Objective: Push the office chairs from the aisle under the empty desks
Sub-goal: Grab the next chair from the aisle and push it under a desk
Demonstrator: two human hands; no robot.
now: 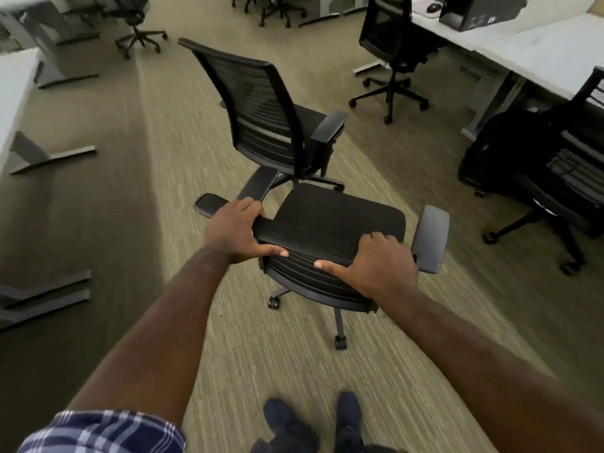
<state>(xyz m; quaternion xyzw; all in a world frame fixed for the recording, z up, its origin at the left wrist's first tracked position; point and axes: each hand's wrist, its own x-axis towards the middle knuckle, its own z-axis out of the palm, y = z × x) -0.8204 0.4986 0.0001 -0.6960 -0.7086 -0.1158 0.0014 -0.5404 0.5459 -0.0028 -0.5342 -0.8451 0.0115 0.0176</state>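
Gripping the near chair (340,217) by its backrest, mid-aisle.
Both hands' fingers are being clamped on it; steering toward the worktop (536,57) at two o'clock is being called for.

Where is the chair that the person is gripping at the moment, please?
In the head view, the gripped chair stands mid-aisle on the carpet, directly behind a second chair, with the left hand and right hand on its backrest top.

Both hands hold the top of the near chair (340,214)'s back, left hand (233,232) on the left, right hand (380,263) on the right. A second chair (261,109) stands just past it in the aisle. Desks (536,57) line the right side, with more chairs (392,44) by them.
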